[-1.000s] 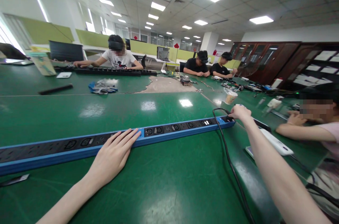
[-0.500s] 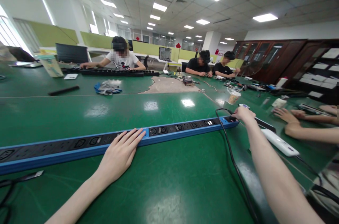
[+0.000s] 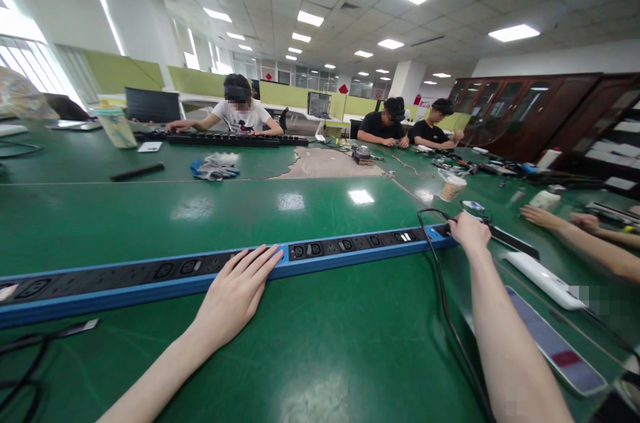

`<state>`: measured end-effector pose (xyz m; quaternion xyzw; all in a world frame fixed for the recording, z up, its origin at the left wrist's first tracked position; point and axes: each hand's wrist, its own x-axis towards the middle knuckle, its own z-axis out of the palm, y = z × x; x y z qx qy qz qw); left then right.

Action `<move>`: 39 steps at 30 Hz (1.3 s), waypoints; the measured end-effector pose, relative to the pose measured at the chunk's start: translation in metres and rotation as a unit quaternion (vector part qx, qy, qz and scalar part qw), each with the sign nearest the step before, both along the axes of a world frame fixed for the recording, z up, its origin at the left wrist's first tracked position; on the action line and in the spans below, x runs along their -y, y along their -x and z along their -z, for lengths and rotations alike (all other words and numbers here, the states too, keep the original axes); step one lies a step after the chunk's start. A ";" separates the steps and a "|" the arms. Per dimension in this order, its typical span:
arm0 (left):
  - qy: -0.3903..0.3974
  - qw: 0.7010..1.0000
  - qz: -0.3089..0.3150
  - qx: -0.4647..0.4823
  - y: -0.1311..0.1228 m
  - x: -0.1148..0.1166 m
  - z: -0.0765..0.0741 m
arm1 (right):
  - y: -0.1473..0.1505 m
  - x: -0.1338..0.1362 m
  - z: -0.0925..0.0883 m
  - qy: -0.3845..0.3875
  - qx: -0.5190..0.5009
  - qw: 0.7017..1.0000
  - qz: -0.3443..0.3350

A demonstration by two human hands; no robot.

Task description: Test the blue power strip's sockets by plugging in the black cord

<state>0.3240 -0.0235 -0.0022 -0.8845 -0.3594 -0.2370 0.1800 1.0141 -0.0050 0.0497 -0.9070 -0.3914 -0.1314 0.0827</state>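
Note:
A long blue-and-black power strip [image 3: 357, 253] with rows of sockets lies across the green table. My left hand [image 3: 240, 286] rests flat on its middle, fingers stretched out over the sockets and holding nothing. At the strip's right end, my right hand [image 3: 470, 233] is closed on the plug of a black power cable [image 3: 440, 290]. The fingers mostly hide the plug, so I cannot tell how far it sits in the socket. From there the cable loops over the strip and runs down toward the table's near edge.
Right of my right arm lie a white power bank-like block [image 3: 545, 280] and a phone [image 3: 555, 343]. A co-worker's hands [image 3: 555, 220] are beyond them. Gloves [image 3: 215, 166], a plastic cup [image 3: 453, 186] and another cup [image 3: 117, 126] stand farther off. Black cables [image 3: 30, 356] lie at left.
The view has shifted a little to the left, bringing the phone into sight beside my right arm. Both hands keep their places on the strip. The co-worker's hands have moved slightly.

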 end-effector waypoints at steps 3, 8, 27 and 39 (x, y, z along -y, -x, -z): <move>0.001 1.000 0.000 0.000 0.000 -0.001 0.001 | -0.002 -0.002 -0.001 0.004 -0.011 1.000 0.028; 0.001 1.000 -0.002 -0.007 0.000 -0.002 0.001 | -0.001 -0.003 -0.004 0.019 -0.005 1.000 0.018; 0.002 1.000 0.000 0.003 -0.001 0.001 -0.003 | -0.002 0.002 0.002 0.017 0.018 0.999 -0.030; 0.014 1.000 -0.006 -0.013 0.000 0.003 -0.005 | -0.018 -0.005 -0.005 0.089 0.022 0.995 -0.035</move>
